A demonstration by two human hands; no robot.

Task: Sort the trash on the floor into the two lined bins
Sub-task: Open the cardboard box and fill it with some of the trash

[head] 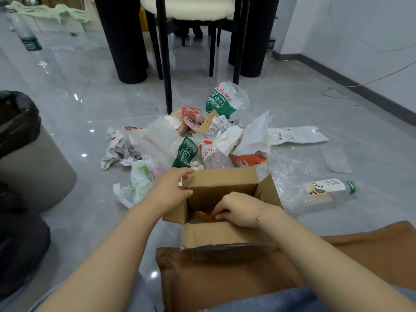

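Note:
An open cardboard box [225, 235] stands on the floor in front of me. My left hand [172, 190] grips its left flap at the far corner. My right hand [238, 209] reaches inside and pinches an orange scrap [202, 215] at the bottom. Behind the box lies a heap of trash: crumpled paper [119, 150], a green wrapper [185, 152], a clear bottle with an orange label [211, 154], a big crushed water jug [225, 99]. A grey bin with a black liner [27, 154] stands at the left; a second black-lined bin [20, 246] is nearer, lower left.
A small bottle [331, 190] and bubble wrap [290, 174] lie right of the box. A brown cushion or bag [225, 278] sits under my arms. Black table legs [125, 41] and a chair [189, 10] stand behind the heap. A cable [337, 91] runs along the right wall.

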